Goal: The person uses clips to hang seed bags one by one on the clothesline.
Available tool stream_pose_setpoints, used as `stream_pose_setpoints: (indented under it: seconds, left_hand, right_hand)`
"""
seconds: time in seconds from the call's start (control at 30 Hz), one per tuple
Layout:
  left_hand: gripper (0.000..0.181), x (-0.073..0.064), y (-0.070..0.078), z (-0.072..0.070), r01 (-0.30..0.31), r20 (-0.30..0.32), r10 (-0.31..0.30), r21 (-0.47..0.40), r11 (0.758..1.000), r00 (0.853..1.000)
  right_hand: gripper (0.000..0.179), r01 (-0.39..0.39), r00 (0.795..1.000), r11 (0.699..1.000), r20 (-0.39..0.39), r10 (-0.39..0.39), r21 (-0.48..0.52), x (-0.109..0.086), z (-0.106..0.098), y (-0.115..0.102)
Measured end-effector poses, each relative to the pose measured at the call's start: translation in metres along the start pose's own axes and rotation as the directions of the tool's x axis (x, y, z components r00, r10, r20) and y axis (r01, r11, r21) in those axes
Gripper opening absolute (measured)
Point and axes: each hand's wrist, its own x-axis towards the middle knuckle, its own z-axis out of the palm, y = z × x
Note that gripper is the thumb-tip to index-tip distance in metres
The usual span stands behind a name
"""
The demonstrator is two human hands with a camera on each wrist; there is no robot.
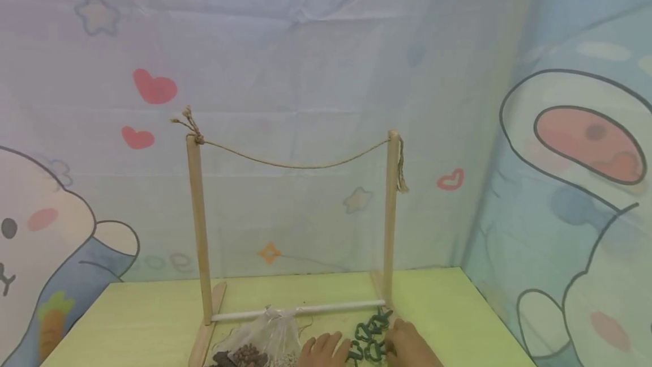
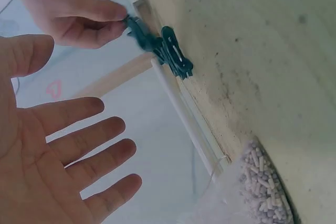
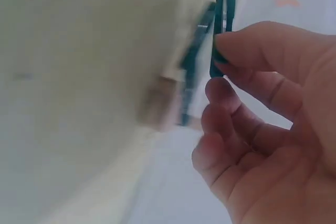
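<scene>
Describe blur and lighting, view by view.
Head: soft, fairly even light, no harsh glare on the tabletop; left wrist: left hand fairly crisp, the green clip in the right hand softly blurred; right wrist: pinched clip fairly sharp, tabletop and wooden piece behind badly smeared.

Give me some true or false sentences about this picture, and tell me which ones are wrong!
1. The right hand pinches a green clip. True.
2. The left hand holds the bag. False: the left hand is open and holds nothing.
3. A rope sags between two posts. True.
4. Clips hang from the rope. False: the rope is bare between the posts.
5. The bag is nearer the left hand than the right. True.
</scene>
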Motion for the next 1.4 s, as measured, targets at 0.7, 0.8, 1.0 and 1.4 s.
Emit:
stream_pose_setpoints:
  seconds: [0.7, 0.8, 1.0, 1.4]
  left_hand:
    - [0.04, 0.019, -0.025, -0.07, 0.301, 0.247, -0.172, -0.747, 0.593, 0.954]
    - [0.037, 0.018, -0.027, -0.071, 0.278, 0.225, -0.163, -0.761, 0.586, 0.961]
    - [0.038, 0.016, -0.027, -0.074, 0.3, 0.221, -0.204, -0.763, 0.573, 0.954]
    - [0.037, 0.017, -0.028, -0.075, 0.272, 0.198, -0.19, -0.79, 0.55, 0.962]
  right_hand:
    - [0.011, 0.451, 0.883, 0.846, -0.279, -0.376, 0.286, -0.006, -0.041, -0.084]
    - [0.021, 0.418, 0.904, 0.831, -0.259, -0.34, 0.368, -0.006, -0.04, -0.084]
    - [0.047, 0.342, 0.94, 0.774, -0.188, -0.285, 0.534, -0.005, -0.039, -0.079]
    - [0.031, 0.31, 0.95, 0.67, -0.19, -0.249, 0.674, -0.003, -0.037, -0.079]
